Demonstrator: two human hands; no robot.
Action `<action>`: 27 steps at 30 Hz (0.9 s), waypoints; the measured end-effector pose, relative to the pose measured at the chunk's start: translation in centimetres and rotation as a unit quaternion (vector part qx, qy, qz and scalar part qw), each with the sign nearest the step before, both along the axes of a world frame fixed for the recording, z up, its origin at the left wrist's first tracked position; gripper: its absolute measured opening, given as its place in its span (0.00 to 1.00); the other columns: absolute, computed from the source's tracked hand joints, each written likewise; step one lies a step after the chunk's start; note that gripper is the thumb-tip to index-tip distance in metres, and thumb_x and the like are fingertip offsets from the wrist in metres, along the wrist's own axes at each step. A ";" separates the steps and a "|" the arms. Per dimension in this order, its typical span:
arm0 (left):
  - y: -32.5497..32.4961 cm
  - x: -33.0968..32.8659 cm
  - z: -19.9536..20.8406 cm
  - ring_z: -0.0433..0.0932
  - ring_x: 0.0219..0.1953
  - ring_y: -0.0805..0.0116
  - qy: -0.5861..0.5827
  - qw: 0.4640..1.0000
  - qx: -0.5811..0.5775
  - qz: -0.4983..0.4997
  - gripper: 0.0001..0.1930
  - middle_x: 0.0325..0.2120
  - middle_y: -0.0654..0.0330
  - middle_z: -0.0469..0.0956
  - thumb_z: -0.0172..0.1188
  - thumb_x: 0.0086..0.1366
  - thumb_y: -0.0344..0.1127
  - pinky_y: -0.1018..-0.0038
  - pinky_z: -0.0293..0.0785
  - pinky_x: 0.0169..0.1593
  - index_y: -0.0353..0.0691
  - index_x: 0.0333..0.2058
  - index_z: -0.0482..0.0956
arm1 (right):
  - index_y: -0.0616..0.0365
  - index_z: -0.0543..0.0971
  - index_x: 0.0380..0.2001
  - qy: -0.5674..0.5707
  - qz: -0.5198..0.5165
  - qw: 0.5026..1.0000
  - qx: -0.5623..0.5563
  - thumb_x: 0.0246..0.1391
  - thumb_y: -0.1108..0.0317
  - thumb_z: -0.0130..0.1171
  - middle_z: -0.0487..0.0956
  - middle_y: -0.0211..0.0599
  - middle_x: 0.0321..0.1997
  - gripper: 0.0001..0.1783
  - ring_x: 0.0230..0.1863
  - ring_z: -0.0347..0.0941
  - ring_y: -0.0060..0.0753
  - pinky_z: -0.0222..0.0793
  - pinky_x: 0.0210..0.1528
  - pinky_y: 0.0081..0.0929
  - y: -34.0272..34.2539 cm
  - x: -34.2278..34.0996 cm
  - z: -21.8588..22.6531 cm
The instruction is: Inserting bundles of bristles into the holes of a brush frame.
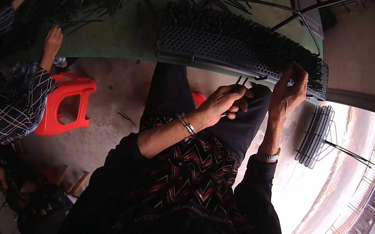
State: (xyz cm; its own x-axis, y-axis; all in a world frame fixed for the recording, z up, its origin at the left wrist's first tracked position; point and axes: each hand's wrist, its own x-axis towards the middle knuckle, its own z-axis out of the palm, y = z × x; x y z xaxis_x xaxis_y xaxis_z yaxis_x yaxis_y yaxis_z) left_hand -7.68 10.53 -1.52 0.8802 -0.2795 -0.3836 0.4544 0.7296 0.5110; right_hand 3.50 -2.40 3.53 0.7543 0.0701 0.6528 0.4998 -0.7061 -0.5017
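Both forearms reach up from dark sleeves toward the worktop's near edge. The left hand (pixel 221 104) is curled, fingers (pixel 242 94) pinched together; the right hand (pixel 289 91) is raised higher, fingers bent at that edge

A green table (pixel 127 34) stands on a bare concrete floor (pixel 111 100), a red plastic stool (pixel 65 105) beside it; bright daylight, probably outdoors

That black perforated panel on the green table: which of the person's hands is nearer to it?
Right. The right hand touches the perforated panel at its right end; the left hand holds thin black sticks just below it.
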 end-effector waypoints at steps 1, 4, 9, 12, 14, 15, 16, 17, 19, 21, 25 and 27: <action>0.0 0.0 0.2 0.56 0.17 0.83 0.008 1.000 0.004 -0.004 0.18 0.23 0.60 0.75 0.49 0.72 0.45 0.83 0.54 0.21 0.35 0.46 0.75 | 0.58 0.76 0.36 0.003 0.005 1.000 -0.007 0.57 0.75 0.56 0.77 0.38 0.31 0.04 0.32 0.76 0.37 0.70 0.36 0.31 0.2 -0.3 0.3; 0.2 -0.1 0.4 0.57 0.17 0.84 -0.003 1.000 0.017 -0.017 0.19 0.23 0.60 0.76 0.50 0.71 0.47 0.84 0.53 0.20 0.36 0.47 0.74 | 0.57 0.75 0.36 -0.014 0.006 0.999 -0.034 0.57 0.75 0.55 0.77 0.39 0.32 0.04 0.33 0.75 0.40 0.70 0.35 0.33 0.2 -0.5 0.2; 0.1 -0.3 0.1 0.57 0.17 0.84 -0.022 0.999 0.036 -0.021 0.18 0.24 0.59 0.77 0.50 0.71 0.47 0.84 0.52 0.19 0.37 0.46 0.75 | 0.57 0.77 0.36 0.001 -0.004 0.998 -0.056 0.59 0.72 0.54 0.79 0.37 0.31 0.04 0.33 0.77 0.36 0.71 0.36 0.30 0.3 -0.9 0.1; -0.2 -0.4 -0.5 0.57 0.18 0.83 -0.010 0.999 0.043 -0.009 0.18 0.24 0.59 0.77 0.51 0.71 0.45 0.84 0.54 0.20 0.36 0.46 0.75 | 0.58 0.77 0.35 -0.008 0.002 0.998 -0.055 0.59 0.71 0.54 0.79 0.38 0.31 0.04 0.33 0.77 0.37 0.70 0.36 0.31 0.6 -1.0 0.5; -0.6 -0.4 -1.1 0.56 0.18 0.85 -0.022 0.999 0.040 -0.011 0.17 0.23 0.62 0.77 0.49 0.72 0.48 0.84 0.53 0.21 0.41 0.44 0.75 | 0.59 0.77 0.35 0.056 -0.002 0.998 -0.034 0.59 0.71 0.54 0.79 0.39 0.32 0.04 0.33 0.76 0.39 0.70 0.36 0.32 0.6 -0.9 0.8; -0.7 -0.5 -0.9 0.56 0.18 0.85 -0.022 0.999 0.040 -0.011 0.17 0.23 0.62 0.77 0.49 0.72 0.48 0.84 0.53 0.21 0.41 0.44 0.75 | 0.59 0.77 0.35 0.055 -0.002 0.998 -0.034 0.59 0.71 0.54 0.79 0.39 0.32 0.04 0.33 0.76 0.39 0.70 0.36 0.32 0.5 -0.9 1.0; -0.8 -0.6 -0.7 0.57 0.19 0.85 -0.020 0.999 0.038 -0.004 0.17 0.24 0.62 0.77 0.49 0.71 0.48 0.84 0.53 0.21 0.41 0.44 0.75 | 0.59 0.77 0.35 0.042 -0.003 0.998 -0.052 0.59 0.70 0.53 0.79 0.40 0.31 0.05 0.32 0.76 0.39 0.70 0.36 0.32 0.6 -0.8 1.2; -0.9 -0.7 -0.5 0.57 0.19 0.84 -0.019 0.999 0.036 0.004 0.16 0.24 0.62 0.77 0.49 0.71 0.48 0.84 0.54 0.22 0.41 0.43 0.75 | 0.59 0.77 0.35 0.029 -0.003 0.997 -0.069 0.59 0.70 0.53 0.79 0.40 0.31 0.05 0.32 0.77 0.39 0.70 0.36 0.32 0.6 -0.8 1.4; -0.8 -0.9 -0.3 0.57 0.19 0.84 -0.022 0.999 0.029 0.001 0.17 0.24 0.61 0.77 0.49 0.71 0.47 0.83 0.54 0.22 0.39 0.45 0.75 | 0.59 0.77 0.35 0.050 -0.001 0.997 -0.062 0.59 0.70 0.53 0.79 0.40 0.31 0.05 0.32 0.77 0.39 0.70 0.36 0.32 0.6 -1.0 1.6; -0.6 -1.0 -0.2 0.57 0.18 0.83 -0.025 0.999 0.021 -0.002 0.18 0.24 0.60 0.77 0.50 0.71 0.46 0.82 0.55 0.21 0.37 0.46 0.75 | 0.59 0.77 0.35 0.070 0.000 0.996 -0.054 0.59 0.70 0.53 0.79 0.41 0.31 0.06 0.32 0.77 0.40 0.70 0.36 0.33 0.8 -1.3 1.7; -0.4 -1.1 -0.1 0.55 0.17 0.84 -0.032 0.999 0.039 -0.014 0.18 0.24 0.61 0.77 0.49 0.71 0.47 0.83 0.52 0.21 0.37 0.46 0.75 | 0.60 0.77 0.34 0.054 0.004 0.996 -0.072 0.58 0.71 0.53 0.79 0.41 0.31 0.05 0.32 0.77 0.39 0.70 0.35 0.32 0.6 -1.1 1.8; -0.5 -1.1 0.0 0.54 0.16 0.84 -0.032 0.998 0.043 -0.016 0.18 0.23 0.61 0.77 0.49 0.71 0.47 0.84 0.51 0.20 0.37 0.46 0.75 | 0.60 0.77 0.34 0.063 0.011 0.995 -0.075 0.58 0.72 0.54 0.79 0.41 0.31 0.04 0.32 0.78 0.38 0.71 0.35 0.32 0.3 -0.7 1.8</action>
State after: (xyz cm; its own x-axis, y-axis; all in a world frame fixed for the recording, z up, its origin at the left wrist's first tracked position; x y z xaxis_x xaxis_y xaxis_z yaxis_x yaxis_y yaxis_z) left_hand -8.78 10.07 -1.51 0.8945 -0.2771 -0.3509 0.4419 0.6677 0.5991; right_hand 2.81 -2.07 5.33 0.8263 0.1773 0.5346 0.4560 -0.7677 -0.4502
